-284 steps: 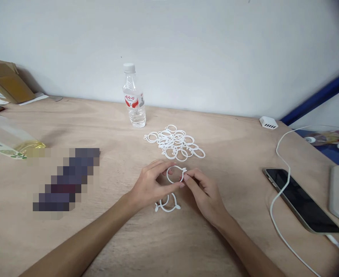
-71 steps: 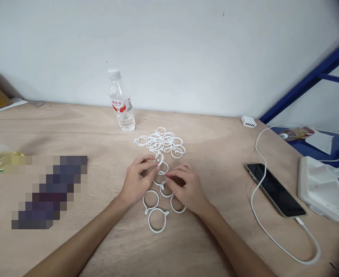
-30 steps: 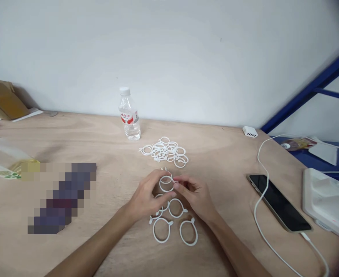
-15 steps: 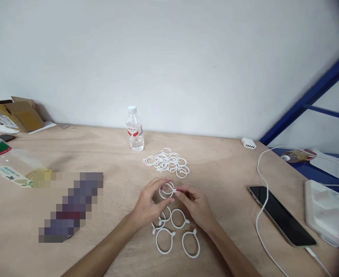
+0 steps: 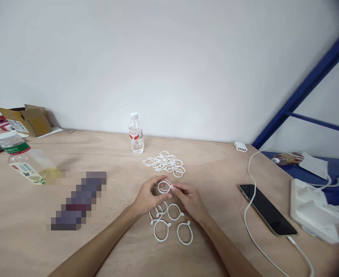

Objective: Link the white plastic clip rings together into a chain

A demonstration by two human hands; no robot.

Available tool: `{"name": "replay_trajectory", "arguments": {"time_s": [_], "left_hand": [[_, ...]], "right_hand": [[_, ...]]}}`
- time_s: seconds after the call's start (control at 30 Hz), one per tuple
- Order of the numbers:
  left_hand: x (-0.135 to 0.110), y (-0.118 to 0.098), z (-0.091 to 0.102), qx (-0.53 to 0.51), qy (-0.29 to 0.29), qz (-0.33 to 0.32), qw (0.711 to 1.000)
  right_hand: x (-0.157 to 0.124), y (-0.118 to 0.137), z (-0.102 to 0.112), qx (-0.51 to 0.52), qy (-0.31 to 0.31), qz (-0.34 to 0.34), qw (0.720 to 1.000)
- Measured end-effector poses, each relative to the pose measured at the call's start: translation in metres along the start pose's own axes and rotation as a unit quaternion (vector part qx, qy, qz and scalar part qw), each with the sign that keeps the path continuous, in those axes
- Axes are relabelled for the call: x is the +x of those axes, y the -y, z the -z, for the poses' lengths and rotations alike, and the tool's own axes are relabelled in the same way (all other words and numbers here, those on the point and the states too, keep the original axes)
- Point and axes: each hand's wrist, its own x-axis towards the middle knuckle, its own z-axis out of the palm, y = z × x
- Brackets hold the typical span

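Observation:
Between my hands is a white curtain ring (image 5: 159, 191) with a small eyelet tab; its outline looks doubled, and I cannot tell whether a second ring overlaps it. My left hand (image 5: 146, 197) curls around its left side, thumb below and fingers above. At the tab, my right hand (image 5: 190, 199) pinches with thumb and forefinger. Several loose rings, among them one ring (image 5: 161, 240) at the front, lie on the table just below my hands. Farther back rests a heap of the same white rings (image 5: 169, 163).
Behind the heap stands a water bottle (image 5: 136, 135). A juice bottle (image 5: 27, 169) and a pixelated object (image 5: 79, 200) are at left, with a cardboard box (image 5: 32, 121) beyond. To the right are a phone (image 5: 269, 209), its white cable (image 5: 246, 215) and a power strip (image 5: 313, 215).
The view has shifted slightly, so most things appear a little displaced. Both hands keep hold of the ring in nearly the same pose.

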Motion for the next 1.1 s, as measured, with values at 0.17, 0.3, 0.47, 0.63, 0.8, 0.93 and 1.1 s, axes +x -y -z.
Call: {"name": "replay_trajectory", "arguments": {"time_s": [0.17, 0.3, 0.47, 0.63, 0.8, 0.93, 1.1], "left_hand": [[0.0, -0.005, 0.001, 0.005, 0.016, 0.026, 1.0], [0.001, -0.006, 0.001, -0.033, 0.028, 0.058, 0.997], [0.002, -0.008, 0.002, -0.054, 0.044, 0.044, 0.997], [0.002, -0.011, 0.003, -0.046, 0.061, 0.027, 0.997], [0.002, -0.012, 0.005, -0.021, 0.064, 0.028, 0.997], [0.002, -0.012, 0.005, -0.012, 0.062, 0.031, 0.998], [0.002, -0.012, 0.003, 0.004, 0.05, 0.032, 0.998]], "right_hand": [[0.0, 0.001, -0.001, -0.003, 0.0, 0.01, 1.0], [0.0, -0.001, -0.001, -0.002, 0.0, 0.015, 1.0], [-0.001, 0.0, -0.002, -0.01, 0.006, 0.013, 1.0], [-0.002, 0.003, -0.002, -0.01, 0.004, 0.01, 1.0], [-0.002, 0.001, -0.002, -0.012, 0.002, 0.006, 1.0], [-0.002, 0.0, -0.003, -0.014, 0.003, 0.004, 1.0], [-0.003, 0.0, -0.003, -0.027, -0.004, 0.0, 1.0]]}}
